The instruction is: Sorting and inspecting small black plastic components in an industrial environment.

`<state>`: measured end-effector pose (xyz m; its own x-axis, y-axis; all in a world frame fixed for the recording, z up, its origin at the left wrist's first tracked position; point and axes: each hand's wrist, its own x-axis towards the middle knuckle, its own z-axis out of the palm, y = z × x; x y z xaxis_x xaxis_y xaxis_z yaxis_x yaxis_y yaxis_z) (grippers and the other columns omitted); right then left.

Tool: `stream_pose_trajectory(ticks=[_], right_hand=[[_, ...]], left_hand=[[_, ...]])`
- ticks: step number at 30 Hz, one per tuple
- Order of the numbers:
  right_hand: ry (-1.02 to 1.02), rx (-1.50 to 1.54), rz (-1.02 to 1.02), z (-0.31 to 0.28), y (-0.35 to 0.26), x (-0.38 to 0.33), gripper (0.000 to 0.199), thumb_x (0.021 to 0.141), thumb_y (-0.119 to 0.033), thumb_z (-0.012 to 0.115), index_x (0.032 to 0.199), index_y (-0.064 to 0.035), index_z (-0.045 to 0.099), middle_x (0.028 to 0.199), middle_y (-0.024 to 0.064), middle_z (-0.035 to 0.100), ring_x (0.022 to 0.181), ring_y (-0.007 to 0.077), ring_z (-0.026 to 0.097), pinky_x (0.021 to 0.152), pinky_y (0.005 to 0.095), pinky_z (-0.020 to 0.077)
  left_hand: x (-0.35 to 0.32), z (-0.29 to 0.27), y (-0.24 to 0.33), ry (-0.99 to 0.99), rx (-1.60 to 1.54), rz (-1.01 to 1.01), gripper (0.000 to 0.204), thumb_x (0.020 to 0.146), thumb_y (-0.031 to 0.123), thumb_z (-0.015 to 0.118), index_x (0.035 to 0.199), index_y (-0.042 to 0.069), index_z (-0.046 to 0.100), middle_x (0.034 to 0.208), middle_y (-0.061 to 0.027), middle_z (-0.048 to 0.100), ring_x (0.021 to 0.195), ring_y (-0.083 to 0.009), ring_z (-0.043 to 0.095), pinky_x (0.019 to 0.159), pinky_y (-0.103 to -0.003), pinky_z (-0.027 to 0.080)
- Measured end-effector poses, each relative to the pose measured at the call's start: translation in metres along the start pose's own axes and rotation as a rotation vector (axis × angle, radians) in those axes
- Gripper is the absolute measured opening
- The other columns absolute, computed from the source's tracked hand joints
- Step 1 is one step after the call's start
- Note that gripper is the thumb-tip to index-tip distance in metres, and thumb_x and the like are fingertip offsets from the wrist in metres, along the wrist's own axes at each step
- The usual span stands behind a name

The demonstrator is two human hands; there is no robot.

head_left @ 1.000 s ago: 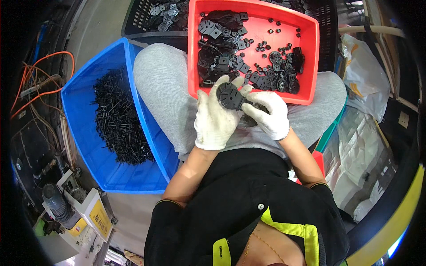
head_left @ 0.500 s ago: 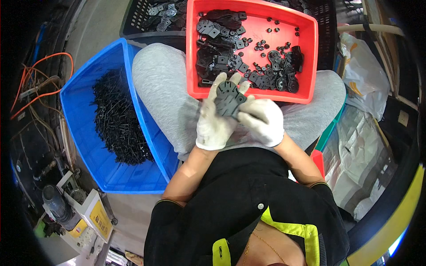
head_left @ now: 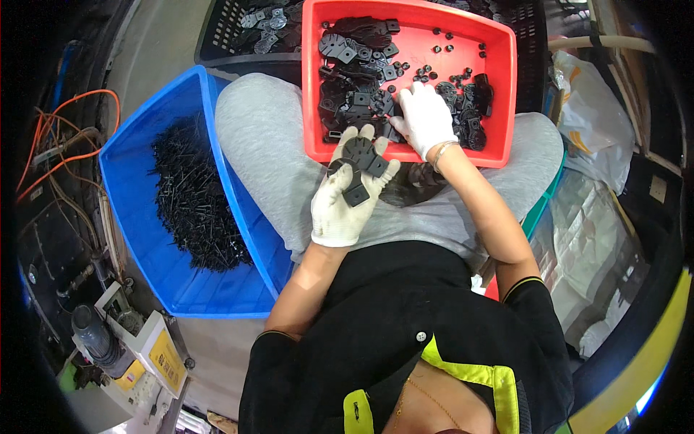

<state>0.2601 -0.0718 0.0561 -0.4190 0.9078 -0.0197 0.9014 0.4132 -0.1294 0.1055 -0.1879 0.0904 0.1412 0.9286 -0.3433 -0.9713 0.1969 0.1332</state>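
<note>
In my gloved left hand (head_left: 338, 206), raised just in front of the red bin (head_left: 318, 149), are black plastic pieces (head_left: 365, 155). They have rounded bodies and square tabs, and the fingers close around them from below. My gloved right hand (head_left: 426, 119) reaches down into the bin with its thumb spread from the fingers and the palm turned down. Its fingertips touch or hover over small black round parts (head_left: 425, 73). Nothing shows in its grip, though its underside is hidden. Flat black plastic pieces (head_left: 347, 76) lie heaped along the bin's left side, with more on the right.
The bin rests across my grey-trousered legs. A blue tub (head_left: 173, 289) of thin black pieces (head_left: 191, 195) stands on the left. Behind are black crates (head_left: 217, 32) with more parts. Plastic bags (head_left: 596, 119) lie to the right, a machine with a motor (head_left: 94, 333) at lower left.
My right hand has left the left hand and moved up into the red bin. The black pieces in my left hand now sit apart and tilted, where before they lay together flat.
</note>
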Motion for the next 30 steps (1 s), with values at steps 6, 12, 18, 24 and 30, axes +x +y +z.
stream_pose_trajectory(ticks=[6,12,18,24,30], right_hand=[[0.149,0.104,0.196,-0.019,0.004,-0.011,0.027,0.072,-0.025,0.069,0.087,-0.0054,0.058,0.081,0.0127,0.059,0.076,0.0299,0.059,0.067,0.0396,0.0500],[0.093,0.591,0.075,-0.066,-0.043,-0.059,0.029,0.071,-0.025,0.071,0.091,-0.0061,0.060,0.081,0.0118,0.058,0.078,0.0303,0.059,0.070,0.0414,0.0482],[0.044,0.841,0.134,-0.052,-0.030,-0.037,0.026,0.078,-0.024,0.068,0.093,-0.0046,0.061,0.085,0.0122,0.059,0.079,0.0301,0.059,0.070,0.0392,0.0472],[-0.167,0.790,0.044,-0.027,-0.021,-0.001,0.022,0.090,-0.022,0.053,0.100,-0.0037,0.061,0.091,0.0144,0.063,0.087,0.0307,0.062,0.075,0.0382,0.0491],[-0.304,1.017,0.028,0.006,-0.013,-0.011,0.027,0.089,-0.007,0.052,0.114,0.0001,0.056,0.088,0.0098,0.064,0.083,0.0174,0.064,0.076,0.0297,0.0504]], left_hand=[[0.006,0.000,0.002,-0.041,-0.060,-0.013,0.063,0.082,0.020,0.068,0.138,0.014,0.039,0.140,-0.0086,0.042,0.131,-0.0306,0.036,0.106,-0.055,0.031],[0.001,-0.001,0.001,-0.008,-0.066,-0.020,0.063,0.081,0.017,0.068,0.137,0.012,0.040,0.142,-0.0144,0.039,0.132,-0.0337,0.036,0.107,-0.057,0.030],[0.001,-0.006,0.004,-0.031,-0.078,-0.009,0.061,0.082,0.018,0.067,0.137,0.015,0.041,0.141,-0.0137,0.041,0.130,-0.0341,0.038,0.104,-0.057,0.034],[0.005,-0.009,0.001,-0.052,-0.093,0.004,0.057,0.083,0.020,0.067,0.135,0.013,0.044,0.139,-0.0136,0.043,0.131,-0.0381,0.036,0.104,-0.058,0.034],[0.003,-0.006,0.001,0.006,-0.087,-0.010,0.058,0.083,0.021,0.067,0.135,0.011,0.043,0.141,-0.0133,0.041,0.131,-0.0385,0.034,0.104,-0.058,0.032]])
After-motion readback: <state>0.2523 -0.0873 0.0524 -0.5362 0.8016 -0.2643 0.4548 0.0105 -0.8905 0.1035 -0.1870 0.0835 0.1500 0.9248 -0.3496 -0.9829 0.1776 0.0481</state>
